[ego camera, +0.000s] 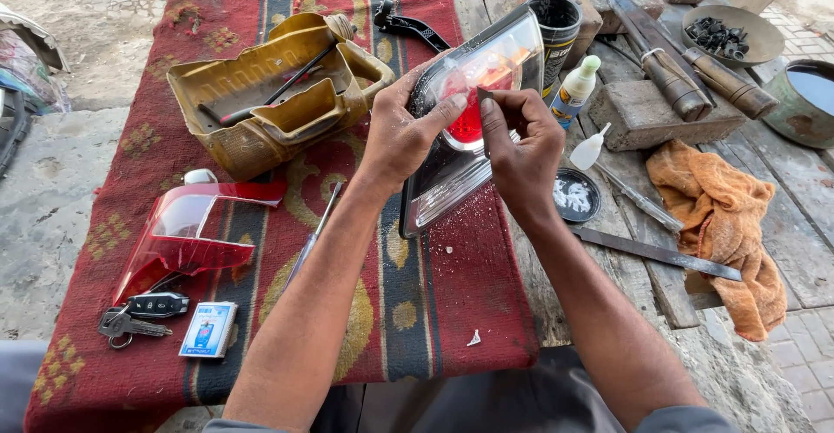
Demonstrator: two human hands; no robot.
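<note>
Head view: left hand (401,133) and right hand (521,142) partly hide tail lamp (465,138).

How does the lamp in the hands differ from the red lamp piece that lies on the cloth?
The lamp unit stands tilted, held by the left hand with the right hand at its face; the red lens piece lies flat and untouched near the keys. The lamp unit is mostly clear with a red patch inside; the lens piece is red nearly all over. Both are glossy plastic and rest on the patterned cloth.
</note>
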